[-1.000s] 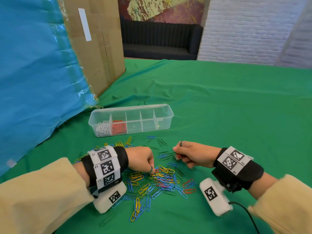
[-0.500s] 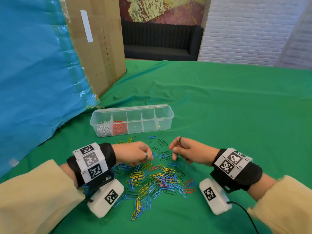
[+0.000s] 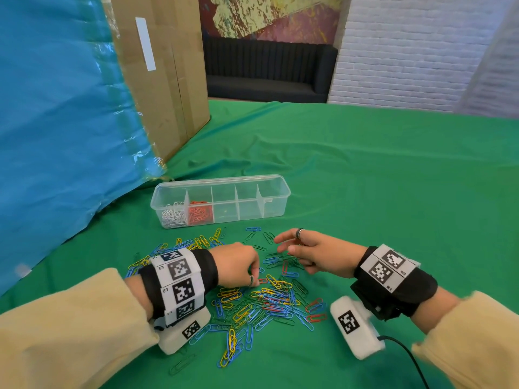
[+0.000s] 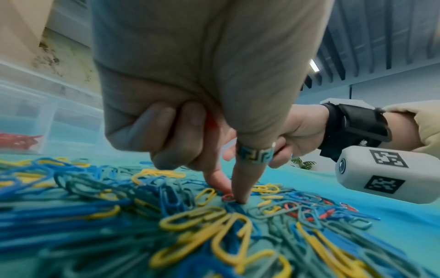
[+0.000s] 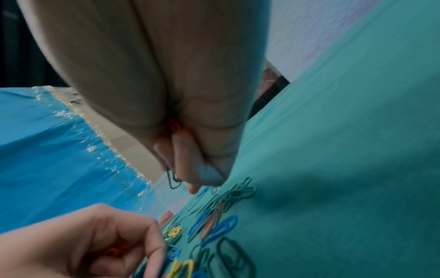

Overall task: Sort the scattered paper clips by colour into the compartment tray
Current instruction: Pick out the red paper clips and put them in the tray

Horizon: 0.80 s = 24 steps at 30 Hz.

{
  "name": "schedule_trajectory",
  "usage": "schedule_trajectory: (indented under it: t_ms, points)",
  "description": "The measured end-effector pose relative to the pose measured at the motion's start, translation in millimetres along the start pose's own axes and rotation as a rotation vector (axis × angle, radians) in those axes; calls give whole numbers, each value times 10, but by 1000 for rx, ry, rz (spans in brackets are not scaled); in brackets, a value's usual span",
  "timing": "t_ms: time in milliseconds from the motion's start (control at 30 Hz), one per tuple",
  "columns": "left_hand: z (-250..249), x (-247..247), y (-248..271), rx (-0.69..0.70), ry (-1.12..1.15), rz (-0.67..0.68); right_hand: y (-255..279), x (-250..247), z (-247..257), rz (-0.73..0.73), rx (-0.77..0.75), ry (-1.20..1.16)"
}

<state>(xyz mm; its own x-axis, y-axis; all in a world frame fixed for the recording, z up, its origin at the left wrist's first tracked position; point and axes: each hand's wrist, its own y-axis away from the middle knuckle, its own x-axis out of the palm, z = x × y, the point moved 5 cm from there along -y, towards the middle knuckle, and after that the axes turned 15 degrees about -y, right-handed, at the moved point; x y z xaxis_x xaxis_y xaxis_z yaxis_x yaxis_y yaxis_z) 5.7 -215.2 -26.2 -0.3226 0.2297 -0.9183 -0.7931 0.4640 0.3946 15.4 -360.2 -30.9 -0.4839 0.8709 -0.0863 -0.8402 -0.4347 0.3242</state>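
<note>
A clear compartment tray [image 3: 222, 181] stands on the green cloth with white clips [image 3: 174, 216] in its leftmost cell and red clips [image 3: 199, 213] in the one beside it. Nearer me lies a mixed pile of paper clips [image 3: 261, 301]: blue, yellow, green, red. My left hand [image 3: 255, 280] pinches a red clip [image 4: 227, 197] on the cloth with thumb and forefinger, and its other fingers curl round more red clips [image 4: 210, 120]. My right hand [image 3: 283, 245] hovers to the right with thumb and forefinger spread. Its curled fingers hold red clips [image 5: 176, 126], and a dark green clip [image 5: 172, 180] dangles from them.
A tall cardboard box [image 3: 163, 80] and a blue plastic sheet [image 3: 56, 122] rise at the left, close behind the tray. Green cloth [image 3: 379, 178] stretches away to the right and back. A black cable [image 3: 407, 357] trails from my right wrist camera.
My right thumb and forefinger, pinched on a red clip a second ago, have spread apart. My left fingertips have shifted right and come down on a red clip.
</note>
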Motion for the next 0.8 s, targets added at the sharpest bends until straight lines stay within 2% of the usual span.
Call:
schedule_trajectory:
  t_ms: [133, 200, 300, 367, 467, 633, 800]
  points:
    - [42, -9, -5, -12, 141, 35, 9, -7, 5, 29, 28, -360]
    - [72, -45, -3, -14, 460, 29, 20, -14, 15, 30, 51, -517]
    - [87, -114, 34, -24, 1121, 32, 18, -23, 19, 5, 88, -734]
    - [84, -142, 30, 11, 1354, 33, 12, -36, 5, -24, 111, -810]
    - [96, -126, 0, 41, 1487, 70, 19, -35, -24, -36, 136, -815]
    - [74, -47, -44, -5, 1698, 234, 61, 17, -43, 0, 170, -744]
    - [32, 0, -98, -44, 1782, 285, 76, 94, -13, 68, 172, -658]
